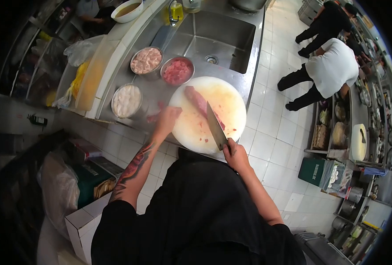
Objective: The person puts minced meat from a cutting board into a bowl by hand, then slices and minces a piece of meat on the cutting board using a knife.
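My right hand (235, 155) grips the handle of a cleaver-like kitchen knife (216, 127), its broad blade lying against a long strip of red meat (197, 100). The strip rests on a round white cutting board (235, 104), with small meat scraps around it. At the board's left edge is my left hand (169, 118), its fingers curled; whatever they hold is hidden. Red meat pieces (152, 118) lie on the counter just beside that hand. Behind the board stands a metal bowl of red meat chunks (177, 71).
A bowl of paler meat (146, 60) and a container of whitish pieces (127, 100) stand on the left. A steel sink (196, 37) with a tap (173, 20) lies beyond. To the right, a person in a white shirt (333, 66) bends by shelves.
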Action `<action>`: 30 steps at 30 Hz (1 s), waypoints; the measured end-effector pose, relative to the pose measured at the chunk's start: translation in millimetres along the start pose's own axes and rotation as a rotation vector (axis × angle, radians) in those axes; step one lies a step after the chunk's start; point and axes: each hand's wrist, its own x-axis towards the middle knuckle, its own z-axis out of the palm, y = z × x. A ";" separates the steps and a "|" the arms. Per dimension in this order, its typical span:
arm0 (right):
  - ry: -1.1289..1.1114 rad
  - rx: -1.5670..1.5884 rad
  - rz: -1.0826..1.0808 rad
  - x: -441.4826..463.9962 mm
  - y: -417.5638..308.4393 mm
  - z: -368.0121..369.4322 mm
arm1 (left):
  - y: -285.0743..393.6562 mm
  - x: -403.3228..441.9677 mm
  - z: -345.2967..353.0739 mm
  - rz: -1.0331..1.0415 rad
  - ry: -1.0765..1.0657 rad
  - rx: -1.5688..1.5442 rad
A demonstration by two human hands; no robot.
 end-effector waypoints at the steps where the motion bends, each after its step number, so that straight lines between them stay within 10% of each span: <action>1: 0.004 0.002 0.003 -0.1 0.6 0.5 | -6.8 -0.5 0.5 -0.123 -0.017 -0.100; 9: -0.003 0.121 -0.017 6.4 -21.6 -6.9 | 9.0 -8.7 17.6 -0.472 -0.144 -0.434; 22: -0.239 0.209 -0.064 61.6 -53.2 17.7 | -17.2 -35.8 22.3 -0.160 -0.079 0.042; 30: -0.140 -0.002 -0.229 60.8 -51.6 27.7 | -25.2 -70.7 3.5 -0.260 -0.101 -0.315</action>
